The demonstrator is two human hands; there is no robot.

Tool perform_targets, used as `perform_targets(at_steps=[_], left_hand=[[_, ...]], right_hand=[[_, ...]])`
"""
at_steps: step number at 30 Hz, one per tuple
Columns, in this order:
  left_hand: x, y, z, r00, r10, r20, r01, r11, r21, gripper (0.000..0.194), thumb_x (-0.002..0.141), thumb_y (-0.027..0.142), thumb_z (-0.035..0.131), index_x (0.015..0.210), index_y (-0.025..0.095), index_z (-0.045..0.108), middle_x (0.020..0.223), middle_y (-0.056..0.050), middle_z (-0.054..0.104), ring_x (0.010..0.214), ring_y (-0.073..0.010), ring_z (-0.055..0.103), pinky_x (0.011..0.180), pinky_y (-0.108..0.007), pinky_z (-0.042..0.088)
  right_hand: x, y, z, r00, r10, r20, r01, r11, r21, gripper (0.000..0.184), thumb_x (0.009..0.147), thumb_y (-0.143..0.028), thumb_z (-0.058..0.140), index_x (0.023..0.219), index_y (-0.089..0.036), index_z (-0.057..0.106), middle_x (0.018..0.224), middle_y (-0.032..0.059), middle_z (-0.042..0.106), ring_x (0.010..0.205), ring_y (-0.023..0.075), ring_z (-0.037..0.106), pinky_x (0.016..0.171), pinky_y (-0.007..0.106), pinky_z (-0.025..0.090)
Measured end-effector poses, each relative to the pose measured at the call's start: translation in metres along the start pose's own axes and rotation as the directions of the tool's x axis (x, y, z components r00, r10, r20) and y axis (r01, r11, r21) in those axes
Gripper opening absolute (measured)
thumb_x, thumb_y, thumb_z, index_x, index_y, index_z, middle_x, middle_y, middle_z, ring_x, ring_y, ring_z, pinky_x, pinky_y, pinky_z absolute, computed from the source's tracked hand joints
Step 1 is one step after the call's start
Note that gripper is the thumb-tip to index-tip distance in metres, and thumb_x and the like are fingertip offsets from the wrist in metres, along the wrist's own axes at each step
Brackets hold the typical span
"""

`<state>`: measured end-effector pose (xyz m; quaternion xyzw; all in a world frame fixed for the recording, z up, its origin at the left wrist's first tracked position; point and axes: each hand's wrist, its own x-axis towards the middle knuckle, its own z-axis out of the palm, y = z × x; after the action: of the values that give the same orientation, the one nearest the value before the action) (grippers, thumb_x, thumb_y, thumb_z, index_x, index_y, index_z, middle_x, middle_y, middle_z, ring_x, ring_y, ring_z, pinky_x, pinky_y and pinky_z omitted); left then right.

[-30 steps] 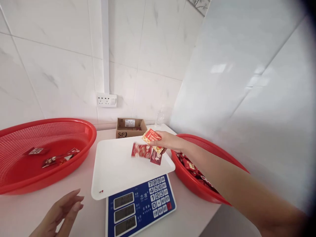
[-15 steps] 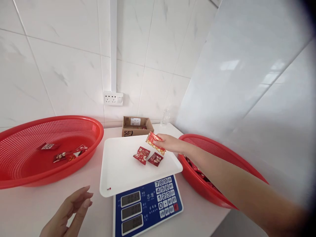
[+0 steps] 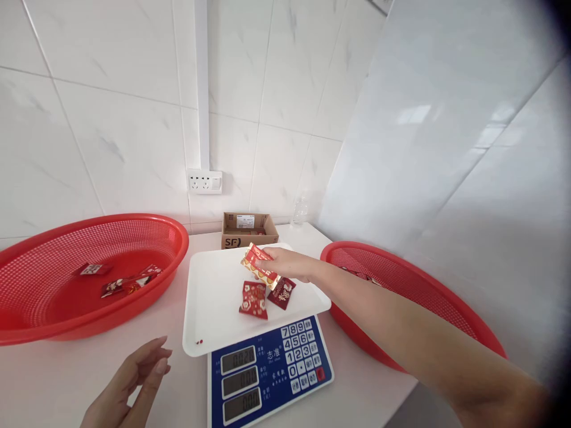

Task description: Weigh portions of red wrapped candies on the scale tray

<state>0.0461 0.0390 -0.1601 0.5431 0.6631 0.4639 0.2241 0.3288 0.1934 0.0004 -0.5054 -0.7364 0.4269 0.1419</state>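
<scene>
My right hand (image 3: 288, 263) reaches over the white pan (image 3: 214, 297) of a blue electronic scale (image 3: 267, 371), pinching a red and gold packet (image 3: 257, 264) just above the pan. Two red packets lie on the pan below it, one (image 3: 253, 299) to the left and one (image 3: 282, 292) to the right. My left hand (image 3: 129, 386) hovers low at the front left over the counter, fingers loosely apart and holding nothing.
A large red mesh basket (image 3: 147, 229) at the left holds a few red packets (image 3: 127, 284). Another red basket (image 3: 401, 285) sits at the right under my arm. A small cardboard box (image 3: 247, 230) and a clear bottle (image 3: 301, 209) stand by the tiled wall, below a socket strip (image 3: 204, 181).
Two packets dropped from my right hand onto the scale pan and settled. The hand, still pinching one packet, moved left over the pan. My left hand stayed low.
</scene>
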Motion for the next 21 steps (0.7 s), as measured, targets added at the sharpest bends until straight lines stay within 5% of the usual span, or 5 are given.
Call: perform_targets(at_steps=[7, 12, 18, 21], left_hand=[[0.0, -0.008, 0.0, 1.0, 0.004, 0.019, -0.003, 1.0, -0.007, 0.046, 0.078, 0.056, 0.057, 0.115, 0.029, 0.057, 0.101, -0.005, 0.072, 0.084, -0.0223, 0.071, 0.059, -0.025, 0.058], [-0.001, -0.004, -0.001, 1.0, -0.005, -0.001, 0.005, 1.0, 0.014, 0.046, 0.078, 0.056, 0.056, 0.115, 0.029, 0.057, 0.101, -0.005, 0.072, 0.086, -0.0223, 0.07, 0.061, -0.025, 0.058], [-0.004, 0.002, -0.001, 1.0, -0.025, 0.012, 0.025, 0.999, 0.039, 0.046, 0.078, 0.059, 0.053, 0.114, 0.029, 0.057, 0.101, -0.005, 0.072, 0.086, -0.0225, 0.07, 0.057, -0.025, 0.057], [-0.004, 0.003, 0.0, 1.0, -0.002, 0.026, 0.001, 0.999, 0.038, 0.046, 0.079, 0.058, 0.052, 0.114, 0.029, 0.057, 0.101, -0.005, 0.072, 0.085, -0.0222, 0.07, 0.058, -0.025, 0.057]], right_hand=[[0.002, 0.001, -0.015, 0.998, -0.067, 0.006, 0.066, 0.992, 0.104, 0.031, 0.085, -0.035, 0.059, 0.112, -0.02, 0.057, 0.112, 0.0071, 0.067, 0.101, 0.0206, 0.064, 0.086, 0.035, 0.051], [-0.003, 0.015, -0.02, 0.99, -0.006, -0.138, -0.017, 0.986, -0.166, 0.062, 0.083, -0.04, 0.061, 0.138, -0.02, 0.039, 0.136, 0.0147, 0.05, 0.12, 0.0254, 0.051, 0.1, 0.042, 0.042], [-0.038, 0.01, 0.001, 0.978, -0.136, 0.158, 0.181, 0.93, -0.32, 0.082, 0.073, -0.056, 0.066, 0.143, -0.027, 0.036, 0.15, 0.0083, 0.034, 0.136, 0.0298, 0.033, 0.109, 0.043, 0.032], [-0.05, 0.009, 0.019, 0.97, -0.111, 0.218, 0.189, 0.905, -0.38, 0.085, 0.07, -0.057, 0.068, 0.144, -0.031, 0.035, 0.156, 0.006, 0.021, 0.143, 0.0329, 0.012, 0.113, 0.051, 0.019]])
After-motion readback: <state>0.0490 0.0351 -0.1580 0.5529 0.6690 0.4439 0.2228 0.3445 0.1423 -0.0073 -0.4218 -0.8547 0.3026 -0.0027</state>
